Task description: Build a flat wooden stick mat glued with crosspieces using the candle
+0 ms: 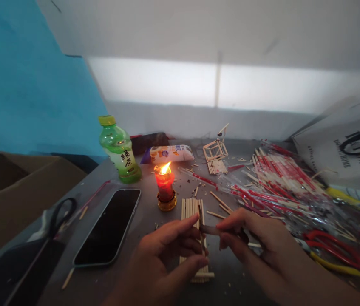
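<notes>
Hands meet over the near middle of the table (154,212), just above a raft (193,238) of wooden sticks laid side by side. My left hand (167,250) is closed around one thin stick (200,221), thumb and forefinger pinching it so it stands almost upright. My right hand (256,238) grasps a short dark rod (210,230), and its tip touches the stick; I cannot tell what the rod is. The raft lies flat on the table, partly hidden under my fingers, and its far end is just beside a red candle (165,185) that burns in a small gold holder.

A phone (109,225) lies face up to the left of the candle, near the left edge. Behind it a green bottle (120,151) stands upright, and a snack packet (170,153) lies near the far edge. A small frame (215,149) built of sticks sits further right along the far edge. Many wrapped sticks (275,178) in red and white cover the right side of the table. Red pliers (333,244) lie near the right edge, close to my right wrist. Black scissors (60,214) rest at the left edge.
</notes>
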`<state>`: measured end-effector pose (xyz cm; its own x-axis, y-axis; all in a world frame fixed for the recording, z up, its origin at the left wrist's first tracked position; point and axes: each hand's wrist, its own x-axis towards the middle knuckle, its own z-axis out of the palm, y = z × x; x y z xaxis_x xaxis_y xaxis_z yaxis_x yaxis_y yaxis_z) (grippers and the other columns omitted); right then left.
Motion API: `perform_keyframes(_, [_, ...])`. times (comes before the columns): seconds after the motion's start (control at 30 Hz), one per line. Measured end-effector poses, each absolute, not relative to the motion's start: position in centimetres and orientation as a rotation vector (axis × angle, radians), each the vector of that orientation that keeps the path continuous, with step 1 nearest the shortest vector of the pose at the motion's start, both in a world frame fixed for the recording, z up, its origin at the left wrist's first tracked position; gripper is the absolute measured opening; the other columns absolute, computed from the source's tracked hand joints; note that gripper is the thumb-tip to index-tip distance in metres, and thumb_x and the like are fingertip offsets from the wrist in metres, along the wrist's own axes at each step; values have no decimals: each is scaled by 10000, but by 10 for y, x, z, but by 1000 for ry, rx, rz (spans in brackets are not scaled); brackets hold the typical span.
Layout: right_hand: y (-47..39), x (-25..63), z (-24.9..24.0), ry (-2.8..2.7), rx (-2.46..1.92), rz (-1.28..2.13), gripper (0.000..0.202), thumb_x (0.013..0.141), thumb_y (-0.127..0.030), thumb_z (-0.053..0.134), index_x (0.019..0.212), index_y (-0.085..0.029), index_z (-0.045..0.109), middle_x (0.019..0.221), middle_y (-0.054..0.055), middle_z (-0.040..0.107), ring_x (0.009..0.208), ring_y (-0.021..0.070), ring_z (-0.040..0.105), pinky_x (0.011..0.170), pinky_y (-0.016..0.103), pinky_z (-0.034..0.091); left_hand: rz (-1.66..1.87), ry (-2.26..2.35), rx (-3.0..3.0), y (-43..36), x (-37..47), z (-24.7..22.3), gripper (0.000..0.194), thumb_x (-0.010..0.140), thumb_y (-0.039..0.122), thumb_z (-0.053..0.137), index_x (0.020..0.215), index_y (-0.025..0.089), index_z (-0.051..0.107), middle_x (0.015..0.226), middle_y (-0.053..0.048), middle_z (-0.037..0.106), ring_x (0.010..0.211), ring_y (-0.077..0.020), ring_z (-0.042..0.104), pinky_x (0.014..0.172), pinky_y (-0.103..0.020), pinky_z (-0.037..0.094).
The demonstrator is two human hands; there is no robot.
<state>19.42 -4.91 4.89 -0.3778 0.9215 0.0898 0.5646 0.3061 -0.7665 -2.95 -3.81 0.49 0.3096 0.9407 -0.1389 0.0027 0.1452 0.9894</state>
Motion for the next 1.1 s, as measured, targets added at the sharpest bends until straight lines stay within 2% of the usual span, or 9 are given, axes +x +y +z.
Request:
perform_keyframes(0.17, [-51,196,50,-2094,-1331,926,126,1020,-323,523,1023,-330,648,838,-57,696,716,118,641,568,219,441,879,1054,1228,-39,-30,7,550,779,226,849,1303,280,691,1090,-69,791,910,-258,764,810,-351,634])
perform_keyframes(0.33, [-49,197,49,-2087,-1345,830,112,1010,-282,542,1027,-320,645,845,-54,698,729,121,641,645,241,461,888,995,1120,-36,-29,15,518,750,256,867,1246,253,717,1093,-74,791,955,-271,749,808,-348,626])
perform_keyframes(0.43, [-49,199,46,-2100,-1329,817,113,1008,-286,548,1055,-328,641,858,-45,702,726,134,644,629,246,472,894,1022,1043,-32,-28,19,369,802,340,824,1141,207,763,929,-64,806,761,-205,728,660,-274,595])
perform_keyframes(0.53, [-51,201,44,-2117,-1323,820,143,1002,-265,546,1081,-344,636,914,-42,718,785,146,672,645,243,501,856,1031,967,-29,-27,19,291,812,376,815,1025,179,790,726,-25,773,593,-134,634,569,-216,528])
perform_keyframes(0.8, [-59,199,49,-2148,-1348,807,160,970,-306,582,1080,-387,665,953,-39,761,800,186,729,608,253,576,784,988,977,-27,-29,20,224,829,386,794,765,172,776,672,-6,722,590,-112,591,566,-184,473])
perform_keyframes(0.87, [-61,200,49,-2140,-1378,755,168,953,-318,605,1089,-398,665,925,-43,763,748,191,731,604,265,591,793,1012,1006,-28,-29,20,223,839,378,782,757,171,780,678,-13,724,605,-118,593,574,-185,469])
perform_keyframes(0.97, [-64,202,52,-2154,-1400,704,198,940,-328,616,1109,-424,652,870,-60,761,622,175,705,509,255,569,797,1022,1018,-29,-31,19,234,836,391,778,756,171,788,680,-24,725,620,-133,599,589,-199,477])
perform_keyframes(1.1, [-65,200,57,-2164,-1363,729,165,929,-272,608,993,-404,682,748,-64,733,522,162,658,461,249,541,796,1016,992,-30,-33,16,225,843,400,777,807,179,801,717,-30,742,648,-140,610,605,-205,486])
